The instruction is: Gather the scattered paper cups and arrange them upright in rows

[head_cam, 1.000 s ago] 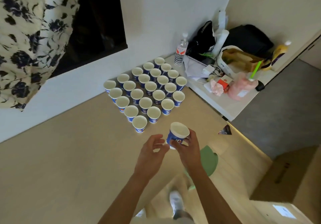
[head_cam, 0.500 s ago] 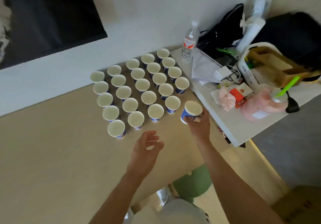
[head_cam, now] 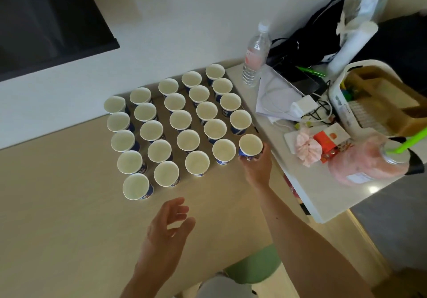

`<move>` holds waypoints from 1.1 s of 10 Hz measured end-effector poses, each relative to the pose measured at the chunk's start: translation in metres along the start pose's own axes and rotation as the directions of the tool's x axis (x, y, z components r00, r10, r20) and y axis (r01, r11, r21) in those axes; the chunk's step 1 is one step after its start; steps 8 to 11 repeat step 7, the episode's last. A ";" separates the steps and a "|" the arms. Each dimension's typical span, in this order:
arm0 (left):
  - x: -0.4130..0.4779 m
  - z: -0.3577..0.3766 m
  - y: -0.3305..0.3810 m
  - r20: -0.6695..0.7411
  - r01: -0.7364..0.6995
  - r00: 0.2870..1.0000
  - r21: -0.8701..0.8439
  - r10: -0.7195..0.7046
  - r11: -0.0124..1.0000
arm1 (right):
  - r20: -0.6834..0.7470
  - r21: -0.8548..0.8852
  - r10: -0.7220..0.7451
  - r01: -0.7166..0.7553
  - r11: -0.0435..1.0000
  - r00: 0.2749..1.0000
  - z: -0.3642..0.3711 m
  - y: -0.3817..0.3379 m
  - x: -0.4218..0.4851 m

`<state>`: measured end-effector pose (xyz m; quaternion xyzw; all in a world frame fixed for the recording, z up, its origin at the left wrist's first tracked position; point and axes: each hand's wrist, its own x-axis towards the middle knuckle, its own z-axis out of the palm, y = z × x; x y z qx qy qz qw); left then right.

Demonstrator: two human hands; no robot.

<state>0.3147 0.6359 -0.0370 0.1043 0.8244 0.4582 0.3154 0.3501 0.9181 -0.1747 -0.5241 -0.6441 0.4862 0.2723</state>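
Now, with the right hand clamped round a paper cup at the near right corner of the grid of upright cups, and the left hand open and empty just short of that grid, a careless release could knock the neighbouring cup over.

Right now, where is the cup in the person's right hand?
In the head view, the cup is right of centre, at the near right corner of the cup rows, gripped by the right hand, just left of the white table.
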 end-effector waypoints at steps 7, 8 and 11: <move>0.002 -0.004 -0.003 -0.045 0.021 0.999 -0.072 -0.024 0.997 | 0.005 0.096 -0.053 0.053 0.994 0.999 0.009 0.004 0.007; 0.002 -0.004 -0.003 -0.045 0.021 0.999 -0.072 -0.024 0.997 | 0.005 0.096 -0.053 0.053 0.994 0.999 0.009 0.004 0.007; 0.002 -0.004 -0.003 -0.045 0.021 0.999 -0.072 -0.024 0.997 | 0.005 0.096 -0.053 0.053 0.994 0.999 0.009 0.004 0.007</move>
